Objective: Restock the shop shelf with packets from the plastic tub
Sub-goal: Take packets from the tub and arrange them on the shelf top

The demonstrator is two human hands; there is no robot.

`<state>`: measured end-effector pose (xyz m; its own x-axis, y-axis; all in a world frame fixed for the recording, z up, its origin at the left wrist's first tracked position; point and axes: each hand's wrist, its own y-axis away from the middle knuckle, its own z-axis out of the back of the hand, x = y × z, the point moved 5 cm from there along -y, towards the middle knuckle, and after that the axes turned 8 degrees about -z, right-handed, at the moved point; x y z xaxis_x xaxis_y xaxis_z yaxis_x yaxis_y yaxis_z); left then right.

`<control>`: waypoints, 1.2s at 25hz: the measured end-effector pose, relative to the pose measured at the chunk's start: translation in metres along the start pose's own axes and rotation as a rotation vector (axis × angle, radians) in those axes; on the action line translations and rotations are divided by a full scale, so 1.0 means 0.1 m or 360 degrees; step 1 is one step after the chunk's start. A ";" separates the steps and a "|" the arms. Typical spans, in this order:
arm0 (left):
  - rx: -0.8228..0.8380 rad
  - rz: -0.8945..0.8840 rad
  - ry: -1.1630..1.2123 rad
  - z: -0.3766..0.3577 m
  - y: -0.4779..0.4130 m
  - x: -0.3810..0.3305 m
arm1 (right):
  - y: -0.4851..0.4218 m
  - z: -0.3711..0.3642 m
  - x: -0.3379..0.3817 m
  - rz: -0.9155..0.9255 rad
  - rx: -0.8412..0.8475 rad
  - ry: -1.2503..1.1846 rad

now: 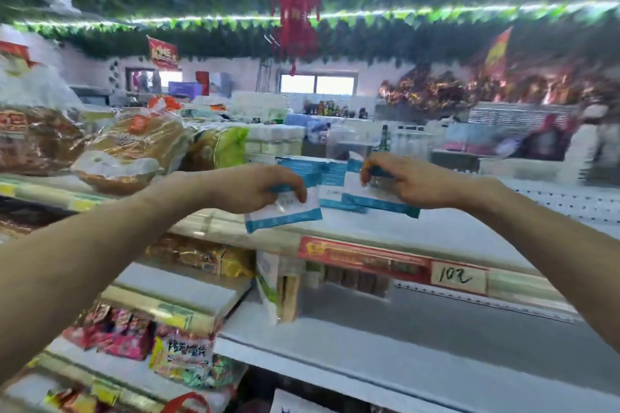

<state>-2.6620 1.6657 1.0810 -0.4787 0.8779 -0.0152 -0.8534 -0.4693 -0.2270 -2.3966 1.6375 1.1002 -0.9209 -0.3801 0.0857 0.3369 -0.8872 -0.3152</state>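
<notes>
Left hand [258, 189]: reached out over the top shelf, fingers curled down over the upper part of the left packet, gripping it.
Right hand [414, 183]: thumb and fingers pinch the upper edge of the right packet.
Left packet [285, 216]: blue and white, tilted, its lower edge at the shelf's front lip; whether it touches the shelf cannot be told through the blur.
Right packet [372, 199]: same blue and white, tilted, low over the shelf surface.
Middle packet [332, 183]: between the two hands, overlapped by both other packets; which hand holds it cannot be told.
Top shelf [443, 233]: white, bare surface to the right of the packets.
Bread bags [134, 151]: clear-wrapped loaves piled on the top shelf to the left, close beside the left forearm.
Green bag [223, 147]: just behind the left hand, crowding the spot on that side.
Green bottle [384, 141]: upright behind the packets, farther back.
Price strip [362, 260]: red, on the shelf's front edge below the hands.
Handwritten tag [458, 277]: white, at the strip's right end.
Lower shelf [385, 349]: a carton [276, 288] stands at its left end.
Snack packets [188, 359]: colourful, on the shelves lower left.
Red ornament [295, 20]: hangs from the leaf-covered ceiling.
</notes>
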 end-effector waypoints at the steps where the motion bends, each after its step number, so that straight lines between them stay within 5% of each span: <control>1: -0.0013 -0.0025 -0.0024 0.00 -0.20 -0.03 | 0.01 0.02 -0.26 -0.0069 0.0016 0.0013; 10: -0.0147 0.0001 -0.0008 -0.01 -1.27 0.00 | -0.34 -0.25 -1.54 -0.0161 0.0156 0.0026; 19: -0.0087 0.0110 -0.0026 -0.02 -1.48 0.28 | -0.84 -0.58 -1.76 -0.0050 0.0186 0.0283; 30: -0.0002 -0.0119 0.0055 -0.07 -1.91 0.36 | -0.63 -0.57 -2.01 -0.0106 0.0049 0.0675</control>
<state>-2.5151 1.7872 1.1171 -0.4059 0.9134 -0.0318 -0.8863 -0.4019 -0.2300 -2.2438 1.7842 1.0489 -0.9377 -0.1864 -0.2932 0.2738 -0.9160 -0.2933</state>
